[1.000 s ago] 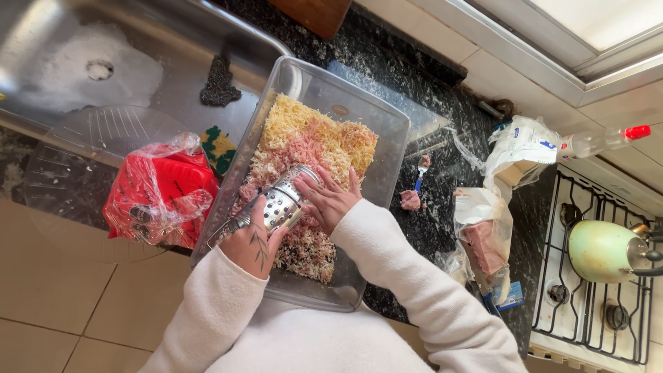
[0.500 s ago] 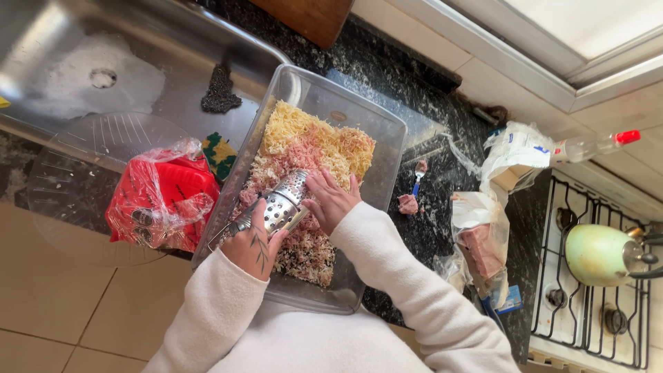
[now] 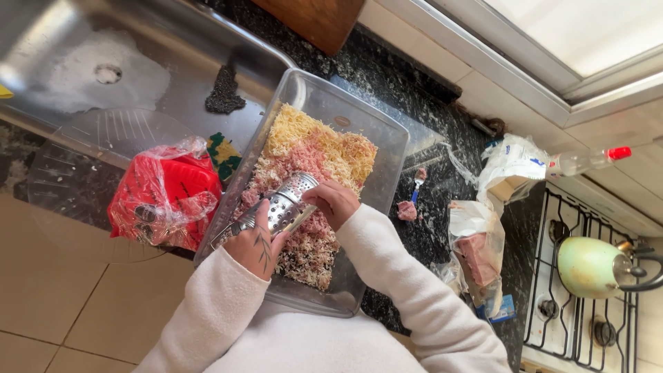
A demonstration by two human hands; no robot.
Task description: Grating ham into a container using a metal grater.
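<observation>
- A steel sink (image 3: 83, 62) fills the far left, a dark scouring pad (image 3: 224, 90) on its drainer and a clear round lid (image 3: 90, 173) lying at the bench (image 3: 414, 131) edge.
- Next comes a red packet in crumpled clear wrap (image 3: 162, 197), with a green-and-yellow sponge (image 3: 222, 155) just behind it, both set aside from the work.
- The left hand (image 3: 254, 243) clamps its fingers round the handle end of a perforated metal grater (image 3: 283, 206), tilting it low over the food, apparently so the shreds fall straight into the dish.
- A clear rectangular tray (image 3: 387, 148), angled across sink edge and bench, holds a thick bed of grated yellow cheese and pink meat shreds (image 3: 304, 148).
- The right hand (image 3: 336, 202) presses against the grater's face, fingers curled together; whatever small piece they may be gripping is hidden.
- On the dark bench beyond lie a loose pink scrap (image 3: 407, 210) and a small spoon (image 3: 417, 183).
- An open plastic bag holding a pink block of meat (image 3: 478, 252) sits near the bench's front, a white bag (image 3: 514, 166) behind it.
- A clear bottle with a red cap (image 3: 587, 160) lies by the wall.
- At far right, a pale green kettle (image 3: 587, 266) stands on the stove (image 3: 587, 331).
</observation>
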